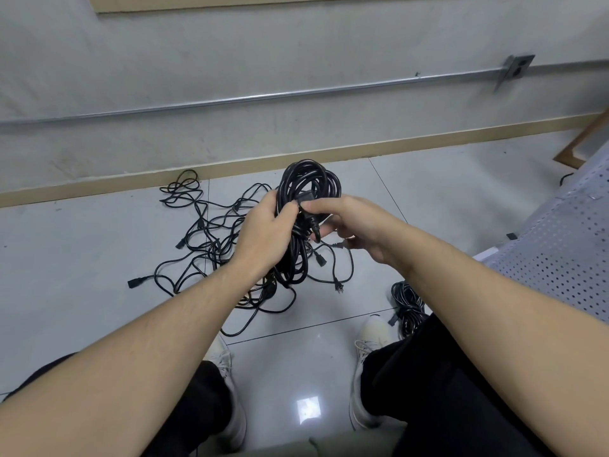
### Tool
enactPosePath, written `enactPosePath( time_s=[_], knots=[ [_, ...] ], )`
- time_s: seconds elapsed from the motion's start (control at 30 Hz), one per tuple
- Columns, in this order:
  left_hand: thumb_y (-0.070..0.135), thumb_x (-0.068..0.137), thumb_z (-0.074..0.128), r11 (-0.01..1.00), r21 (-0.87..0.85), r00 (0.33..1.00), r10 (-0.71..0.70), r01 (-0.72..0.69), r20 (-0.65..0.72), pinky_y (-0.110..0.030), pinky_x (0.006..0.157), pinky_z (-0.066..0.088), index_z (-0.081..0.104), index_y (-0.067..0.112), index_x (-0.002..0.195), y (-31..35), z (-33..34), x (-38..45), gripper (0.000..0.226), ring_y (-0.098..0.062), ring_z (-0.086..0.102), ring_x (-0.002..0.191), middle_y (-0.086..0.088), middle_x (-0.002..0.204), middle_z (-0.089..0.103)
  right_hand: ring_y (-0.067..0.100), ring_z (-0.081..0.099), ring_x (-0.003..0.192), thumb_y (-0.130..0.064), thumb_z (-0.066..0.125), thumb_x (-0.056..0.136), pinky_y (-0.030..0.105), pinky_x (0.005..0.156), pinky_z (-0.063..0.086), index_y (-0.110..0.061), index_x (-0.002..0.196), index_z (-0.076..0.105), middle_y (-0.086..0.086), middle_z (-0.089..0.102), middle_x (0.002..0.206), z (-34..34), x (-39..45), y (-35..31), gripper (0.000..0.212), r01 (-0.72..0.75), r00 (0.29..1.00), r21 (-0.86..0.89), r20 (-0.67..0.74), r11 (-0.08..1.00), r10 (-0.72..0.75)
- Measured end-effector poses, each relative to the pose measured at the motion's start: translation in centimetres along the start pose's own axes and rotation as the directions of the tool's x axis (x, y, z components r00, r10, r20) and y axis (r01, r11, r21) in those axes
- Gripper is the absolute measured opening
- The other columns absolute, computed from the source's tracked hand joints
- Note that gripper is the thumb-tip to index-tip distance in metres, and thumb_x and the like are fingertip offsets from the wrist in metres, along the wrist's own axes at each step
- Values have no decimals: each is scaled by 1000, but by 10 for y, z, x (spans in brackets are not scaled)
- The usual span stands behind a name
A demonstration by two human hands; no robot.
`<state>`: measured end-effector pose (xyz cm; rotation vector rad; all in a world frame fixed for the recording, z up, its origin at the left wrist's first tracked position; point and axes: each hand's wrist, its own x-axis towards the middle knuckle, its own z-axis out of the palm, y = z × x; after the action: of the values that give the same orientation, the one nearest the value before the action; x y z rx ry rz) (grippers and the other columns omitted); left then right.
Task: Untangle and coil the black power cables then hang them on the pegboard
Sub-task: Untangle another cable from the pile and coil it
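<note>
Head view, looking down past both forearms to a tiled floor (99, 245). The left hand (263, 235) grips a coiled black cable (306, 183) around the middle of its loops, fingers curled round the bundle. The right hand (356, 225) pinches the coil's connector end (304, 206) between thumb and fingertips, apparently to wrap or tuck it round the coil.

Below and beyond the hands, a loose tangle of cables (211, 235) lies spread on the floor, its plugs scattered at the edges. A second coiled bundle (407, 305) lies near the person's right shoe (369, 344), beside a perforated metal seat (560, 252) at the right.

Risks, as judged: if the end is tucked loosely, the loops may spring open when the left grip eases; the hanging lower loops may catch on strands of the floor tangle and drag them up; trailing cable near the shoes could snag a foot.

Hidden or unclear: the left palm and fingertips are masked by the coil; whether the held coil is fully free of the tangle cannot be told; the pegboard is not in view; the second bundle is partly cut off by the right leg.
</note>
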<state>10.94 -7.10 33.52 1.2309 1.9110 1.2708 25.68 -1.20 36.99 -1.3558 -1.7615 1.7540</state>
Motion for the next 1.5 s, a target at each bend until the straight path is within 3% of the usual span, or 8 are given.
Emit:
enactPosePath(
  time_s=[0.2,0.3,0.5,0.63,0.83,1.03,1.2,1.5],
  knots=[
    [29,97,51,999,-49,998,-2,4,56,-35,71,46,63,20,81,6,0,4,22,-14,55,73,7,75,62,7,61,84,-37,73,86,30,78,45,-26,103,72,-14,70,88,3,5,7,21,57,998,181,-21,982,-54],
    [38,91,49,998,-64,999,-26,27,20,-40,79,51,67,16,91,7,3,2,27,-22,64,84,-3,86,71,10,65,78,-31,72,89,33,77,53,-22,97,71,-7,70,84,6,7,6,12,104,994,208,-45,972,-97],
    [30,100,51,1000,4,999,3,-3,-52,-20,64,38,54,29,85,5,6,-2,15,1,55,78,13,86,61,17,70,73,-25,67,91,32,62,60,-6,101,74,5,70,80,15,14,2,22,114,988,182,-123,977,-92],
    [37,100,54,1000,1,999,-16,16,45,-19,70,43,56,24,105,1,8,-5,14,-2,61,91,11,98,64,17,69,63,-27,67,89,36,61,61,-9,94,74,5,71,74,12,17,4,20,82,985,172,-164,982,-54],
    [34,79,85,977,-199,984,-43,78,173,-30,90,58,59,34,103,0,12,-10,36,-5,71,93,7,102,72,17,67,59,-26,67,89,28,51,55,-11,93,74,4,73,78,11,22,9,17,51,975,135,-223,990,-20],
    [38,75,84,982,-148,976,-91,121,196,-29,87,55,58,27,114,-4,18,-5,49,-6,69,99,8,107,72,11,64,58,-34,64,91,21,52,54,-24,92,68,-6,69,75,9,20,11,10,7,982,111,-188,994,14],
    [37,88,62,947,-235,974,-200,220,108,-39,86,56,62,30,105,-1,17,2,17,-15,70,96,6,101,72,16,66,66,-37,66,94,30,61,59,-19,106,66,-3,70,84,6,17,10,22,71,995,110,-80,991,-62],
    [28,76,75,890,-391,951,-125,233,282,-44,88,59,54,23,110,-8,18,2,40,-20,72,95,-1,100,71,12,65,65,-21,66,93,27,67,57,-16,94,70,-1,69,74,-4,19,10,7,-69,994,163,-73,984,82]
  ],
)
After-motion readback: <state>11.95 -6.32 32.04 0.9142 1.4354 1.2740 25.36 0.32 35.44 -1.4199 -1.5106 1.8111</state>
